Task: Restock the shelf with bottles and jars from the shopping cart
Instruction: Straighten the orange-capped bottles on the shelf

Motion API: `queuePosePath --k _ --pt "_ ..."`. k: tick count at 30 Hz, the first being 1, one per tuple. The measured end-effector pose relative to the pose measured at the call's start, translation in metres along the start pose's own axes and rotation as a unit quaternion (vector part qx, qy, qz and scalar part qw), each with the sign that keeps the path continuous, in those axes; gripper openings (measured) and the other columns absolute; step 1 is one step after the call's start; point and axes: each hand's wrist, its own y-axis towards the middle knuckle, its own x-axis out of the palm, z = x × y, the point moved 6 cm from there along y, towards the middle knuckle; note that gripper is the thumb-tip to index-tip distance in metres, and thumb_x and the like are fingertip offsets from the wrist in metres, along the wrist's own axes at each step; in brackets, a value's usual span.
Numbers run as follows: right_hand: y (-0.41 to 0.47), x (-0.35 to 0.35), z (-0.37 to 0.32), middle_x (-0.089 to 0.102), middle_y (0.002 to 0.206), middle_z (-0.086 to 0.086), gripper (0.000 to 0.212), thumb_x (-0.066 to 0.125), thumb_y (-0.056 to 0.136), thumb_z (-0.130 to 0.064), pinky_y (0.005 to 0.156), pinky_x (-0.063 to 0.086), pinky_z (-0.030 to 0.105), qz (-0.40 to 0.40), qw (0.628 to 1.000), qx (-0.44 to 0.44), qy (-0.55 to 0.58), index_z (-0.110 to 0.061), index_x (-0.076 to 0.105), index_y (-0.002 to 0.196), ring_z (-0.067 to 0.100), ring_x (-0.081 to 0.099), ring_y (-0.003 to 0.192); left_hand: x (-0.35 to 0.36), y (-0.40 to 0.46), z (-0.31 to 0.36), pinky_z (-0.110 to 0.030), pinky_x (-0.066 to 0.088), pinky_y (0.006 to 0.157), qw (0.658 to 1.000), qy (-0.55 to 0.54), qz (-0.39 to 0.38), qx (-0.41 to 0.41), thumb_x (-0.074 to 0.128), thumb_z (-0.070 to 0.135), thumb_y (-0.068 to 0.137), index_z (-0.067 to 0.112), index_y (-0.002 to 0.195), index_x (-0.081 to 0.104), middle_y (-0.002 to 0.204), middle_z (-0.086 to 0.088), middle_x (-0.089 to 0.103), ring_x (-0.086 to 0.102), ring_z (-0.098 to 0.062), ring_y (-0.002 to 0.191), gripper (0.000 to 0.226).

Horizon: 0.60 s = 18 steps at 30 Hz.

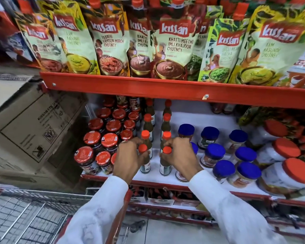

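Two slim dark sauce bottles with orange-red caps stand at the front of the white shelf (217, 120). My left hand (128, 159) is closed around the left bottle (145, 167). My right hand (179, 155) is closed around the right bottle (165, 169). Both bottles stand upright at the front of two rows of matching bottles (147, 120) that run back under the red shelf above. The wire shopping cart (25, 213) is at the lower left; its visible part holds nothing.
Red-lidded jars (109, 141) crowd the shelf left of my hands. Blue-lidded jars (215, 152) stand to the right, big orange-lidded tubs (287, 175) beyond them. Kissan chutney pouches (174, 41) fill the red shelf (148, 87) overhead. A cardboard carton (33, 127) leans at the left.
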Motion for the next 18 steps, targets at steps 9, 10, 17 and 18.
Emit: queuePosePath --k 9,10,17,18 --pt "-0.006 -0.003 0.003 0.072 0.105 0.002 0.034 0.078 0.071 -0.002 0.083 0.053 0.026 -0.06 0.998 -0.015 0.021 -0.012 0.072 0.103 0.018 0.066 0.092 0.003 0.002 -0.01 -0.036 0.062 0.075 0.998 -0.034 -0.059 -0.011 0.078 0.005 0.068 0.014 0.106 0.072 0.09 0.002 0.074 0.07 -0.012 0.076 0.039" --pt "-0.006 -0.003 0.002 0.071 0.106 0.002 0.035 0.078 0.071 -0.002 0.084 0.054 0.027 -0.063 0.998 -0.019 0.014 -0.013 0.072 0.104 0.018 0.067 0.093 0.003 0.003 -0.01 -0.036 0.062 0.076 0.997 -0.036 -0.066 -0.009 0.079 0.005 0.068 0.014 0.108 0.072 0.091 0.002 0.074 0.07 -0.012 0.077 0.041" --pt "-0.003 -0.002 -0.001 0.072 0.11 0.0 0.044 0.081 0.066 -0.005 0.089 0.057 0.034 -0.071 0.996 -0.048 -0.001 -0.02 0.072 0.106 0.018 0.067 0.098 0.004 0.002 -0.003 -0.039 0.06 0.078 0.996 -0.027 -0.085 0.014 0.081 0.006 0.066 0.015 0.108 0.071 0.094 -0.001 0.074 0.069 -0.019 0.081 0.044" --pt "-0.003 -0.002 -0.001 0.072 0.109 -0.001 0.043 0.081 0.067 -0.005 0.088 0.057 0.033 -0.071 0.996 -0.053 -0.003 -0.02 0.072 0.106 0.017 0.067 0.096 0.004 0.002 -0.002 -0.038 0.06 0.08 0.996 -0.025 -0.087 0.017 0.081 0.006 0.066 0.015 0.109 0.071 0.096 -0.002 0.074 0.069 -0.019 0.084 0.044"
